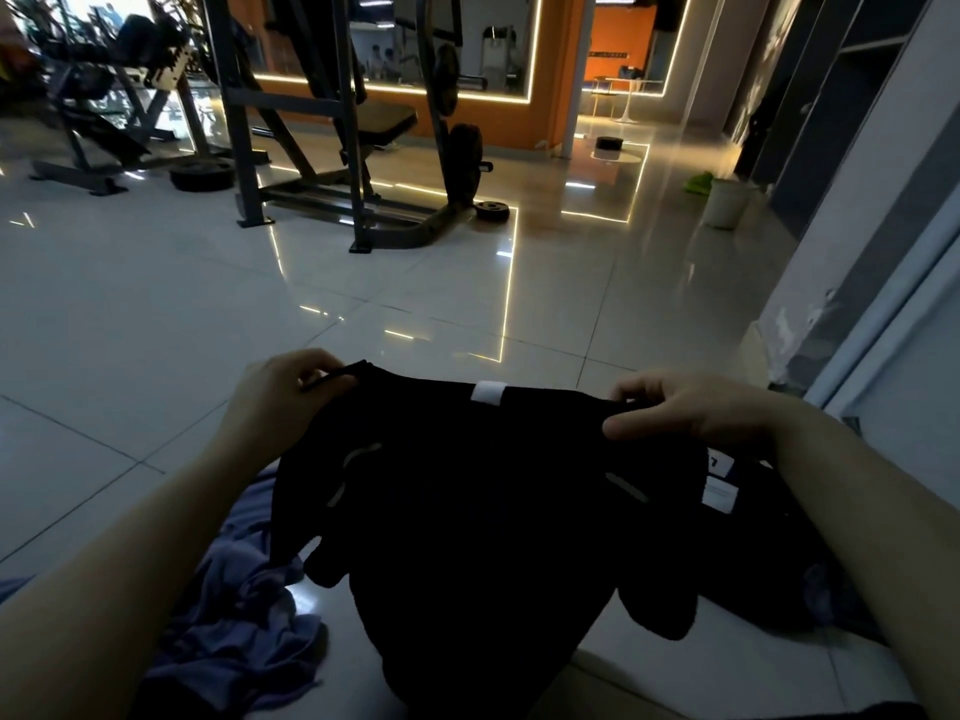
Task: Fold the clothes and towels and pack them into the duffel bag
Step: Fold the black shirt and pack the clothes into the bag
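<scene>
A black garment [483, 511] with a white tag at its top edge hangs in front of me above the tiled floor. My left hand [280, 392] pinches its top left corner. My right hand [685, 407] pinches the top right edge. The fabric sags between the two hands and its lower parts dangle. A crumpled blue-purple cloth [239, 631] lies on the floor at the lower left, below my left forearm. A dark bag-like shape [763, 543] with a white label lies on the floor under my right forearm; it is too dark to make out clearly.
Grey weight machines [322, 148] and loose weight plates [492, 210] stand on the glossy tiled floor ahead. A white bucket [727, 202] with a green item beside it sits at the far right. A grey wall and door frame [883, 283] run along the right.
</scene>
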Demonstrator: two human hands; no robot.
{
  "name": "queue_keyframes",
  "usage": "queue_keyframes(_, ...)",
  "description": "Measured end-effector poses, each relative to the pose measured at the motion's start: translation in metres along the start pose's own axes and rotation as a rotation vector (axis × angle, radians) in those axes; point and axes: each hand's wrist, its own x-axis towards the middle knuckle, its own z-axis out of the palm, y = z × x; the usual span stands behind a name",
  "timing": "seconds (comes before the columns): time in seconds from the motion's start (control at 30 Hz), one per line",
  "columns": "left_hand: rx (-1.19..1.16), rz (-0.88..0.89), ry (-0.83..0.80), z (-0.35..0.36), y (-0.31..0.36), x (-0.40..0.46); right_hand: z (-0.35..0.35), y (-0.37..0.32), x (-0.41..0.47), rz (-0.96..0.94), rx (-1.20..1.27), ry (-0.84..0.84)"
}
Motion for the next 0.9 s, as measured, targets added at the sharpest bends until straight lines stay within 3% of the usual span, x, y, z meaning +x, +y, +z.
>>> queue_keyframes(0.17,-0.06,-0.062,-0.087,0.01,0.001,0.005,-0.007,0.0,-0.01,-0.05,0.035,0.053)
queue_keyframes(0.3,-0.06,-0.071,-0.042,0.018,0.011,0.003,-0.012,0.001,-0.016,-0.042,-0.035,0.096)
queue_keyframes(0.47,-0.001,-0.02,-0.007,0.019,0.012,0.005,-0.004,0.0,-0.013,-0.084,-0.125,0.363)
queue_keyframes(0.63,0.05,0.032,-0.03,0.022,0.019,0.004,0.0,-0.004,-0.016,-0.139,-0.01,0.471)
queue_keyframes(0.77,0.029,0.108,0.062,0.02,0.031,0.003,0.003,-0.023,-0.023,-0.348,0.22,0.744)
queue_keyframes(0.83,0.007,0.2,0.145,0.019,0.04,0.005,0.002,-0.03,-0.029,-0.481,0.18,0.87)
queue_keyframes(0.9,-0.012,0.231,0.158,0.024,0.043,0.005,-0.002,-0.023,-0.028,-0.393,0.115,0.905)
